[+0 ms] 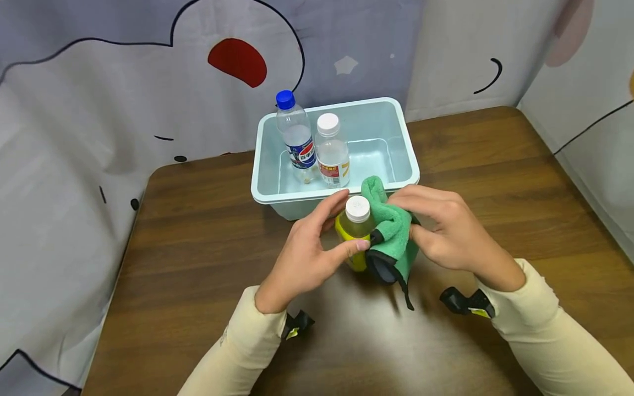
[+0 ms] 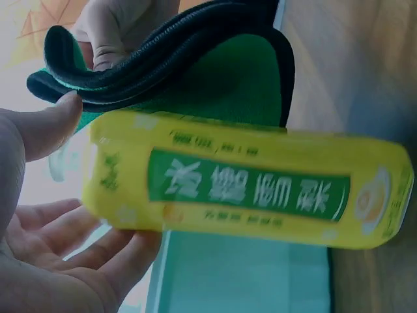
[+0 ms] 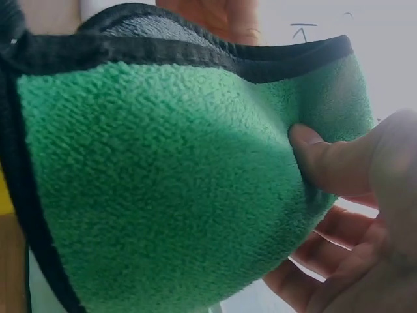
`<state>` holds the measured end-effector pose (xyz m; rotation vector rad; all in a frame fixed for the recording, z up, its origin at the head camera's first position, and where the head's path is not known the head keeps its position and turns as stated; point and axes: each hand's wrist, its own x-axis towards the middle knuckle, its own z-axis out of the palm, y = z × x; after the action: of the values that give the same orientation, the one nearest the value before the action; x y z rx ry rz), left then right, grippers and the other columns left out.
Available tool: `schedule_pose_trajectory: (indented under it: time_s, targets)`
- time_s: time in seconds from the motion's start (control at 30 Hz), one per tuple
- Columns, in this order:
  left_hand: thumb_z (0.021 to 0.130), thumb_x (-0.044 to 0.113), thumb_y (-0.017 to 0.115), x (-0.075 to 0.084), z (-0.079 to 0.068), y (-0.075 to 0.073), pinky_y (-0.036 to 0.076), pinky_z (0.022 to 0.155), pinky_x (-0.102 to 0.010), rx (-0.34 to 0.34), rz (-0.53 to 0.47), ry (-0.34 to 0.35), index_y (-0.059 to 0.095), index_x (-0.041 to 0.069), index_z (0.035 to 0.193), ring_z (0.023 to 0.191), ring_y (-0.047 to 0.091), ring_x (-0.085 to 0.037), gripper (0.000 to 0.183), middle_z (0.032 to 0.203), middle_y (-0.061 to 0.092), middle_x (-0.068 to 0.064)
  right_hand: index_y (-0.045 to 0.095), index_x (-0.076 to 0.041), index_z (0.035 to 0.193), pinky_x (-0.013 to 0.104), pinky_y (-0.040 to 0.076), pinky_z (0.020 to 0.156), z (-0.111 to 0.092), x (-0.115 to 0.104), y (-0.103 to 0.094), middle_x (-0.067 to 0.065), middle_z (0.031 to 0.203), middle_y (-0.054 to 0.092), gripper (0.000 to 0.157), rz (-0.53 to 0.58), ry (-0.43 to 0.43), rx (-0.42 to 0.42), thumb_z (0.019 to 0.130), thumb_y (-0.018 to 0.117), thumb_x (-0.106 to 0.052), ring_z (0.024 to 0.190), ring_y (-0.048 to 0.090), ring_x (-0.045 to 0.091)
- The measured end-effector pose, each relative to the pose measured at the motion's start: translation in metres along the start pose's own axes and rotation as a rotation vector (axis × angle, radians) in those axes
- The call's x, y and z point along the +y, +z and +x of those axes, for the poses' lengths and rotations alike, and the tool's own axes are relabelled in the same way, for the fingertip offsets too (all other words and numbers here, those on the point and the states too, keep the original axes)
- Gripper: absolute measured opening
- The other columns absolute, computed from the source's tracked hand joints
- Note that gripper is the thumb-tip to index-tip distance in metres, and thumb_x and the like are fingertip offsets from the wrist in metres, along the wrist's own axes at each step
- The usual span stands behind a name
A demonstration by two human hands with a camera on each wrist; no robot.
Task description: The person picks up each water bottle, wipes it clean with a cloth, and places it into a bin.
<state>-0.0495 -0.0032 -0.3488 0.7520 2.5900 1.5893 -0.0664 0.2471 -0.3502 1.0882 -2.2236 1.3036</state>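
A yellow-labelled drink bottle (image 1: pixel 354 231) with a white cap is upright in front of the basket. My left hand (image 1: pixel 309 256) curves around its upper part, thumb across the near side and fingers behind. In the left wrist view, the label of the bottle (image 2: pixel 260 182) has a green panel with white characters. My right hand (image 1: pixel 446 225) pinches a folded green towel (image 1: pixel 396 228) with black edging, thumb on one face and fingers on the other. The towel (image 3: pixel 169 176) hangs close against the bottle's right side, and the left thumb tip overlaps its border.
Just behind the hands is a pale blue plastic basket (image 1: pixel 407 159). Inside its left part stand a clear bottle with a blue cap (image 1: pixel 297 135) and another with a white cap (image 1: pixel 331 148). The wooden table (image 1: pixel 198 264) meets a patterned curtain (image 1: pixel 124 99) at the back.
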Motion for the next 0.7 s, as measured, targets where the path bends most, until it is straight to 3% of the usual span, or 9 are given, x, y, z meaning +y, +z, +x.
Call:
schedule_pose_trajectory:
  time_s: [0.23, 0.37, 0.57, 0.7]
  targets:
    - [0.085, 0.014, 0.088, -0.003, 0.000, 0.010, 0.059, 0.102, -0.035, 0.061, -0.018, 0.011, 0.052, 0.007, 0.149, 0.123, 0.067, -0.015, 0.074, 0.138, 0.069, -0.006, 0.078, -0.007, 0.105, 0.011, 0.050, 0.098, -0.001, 0.006, 0.003, 0.003, 0.104, 0.076, 0.042, 0.008, 0.052, -0.056, 0.080, 0.059, 0.021, 0.104, 0.069, 0.010]
    - [0.087, 0.008, 0.084, -0.005, 0.001, 0.014, 0.058, 0.105, -0.033, 0.049, -0.095, 0.059, 0.051, 0.003, 0.147, 0.122, 0.067, -0.018, 0.068, 0.137, 0.066, -0.009, 0.078, -0.011, 0.100, 0.014, 0.053, 0.085, -0.009, 0.017, 0.007, -0.003, 0.097, 0.075, 0.044, 0.014, 0.105, -0.108, 0.077, 0.058, 0.019, 0.091, 0.066, 0.008]
    - [0.088, 0.001, 0.081, -0.012, 0.002, 0.015, 0.053, 0.112, -0.031, 0.013, -0.194, 0.081, 0.049, 0.000, 0.142, 0.129, 0.065, -0.023, 0.062, 0.135, 0.066, -0.015, 0.072, -0.015, 0.083, 0.023, 0.046, 0.070, -0.033, 0.046, 0.037, -0.008, 0.082, 0.063, 0.038, -0.057, 0.275, -0.299, 0.072, 0.053, 0.016, 0.076, 0.053, 0.009]
    - [0.089, -0.002, 0.079, -0.016, -0.001, 0.011, 0.051, 0.114, -0.032, 0.002, -0.220, 0.063, 0.047, 0.000, 0.141, 0.135, 0.062, -0.025, 0.060, 0.139, 0.059, -0.015, 0.076, -0.012, 0.089, 0.027, 0.048, 0.071, -0.044, 0.054, 0.052, -0.006, 0.083, 0.066, 0.038, -0.124, 0.382, -0.427, 0.072, 0.053, 0.014, 0.076, 0.056, 0.012]
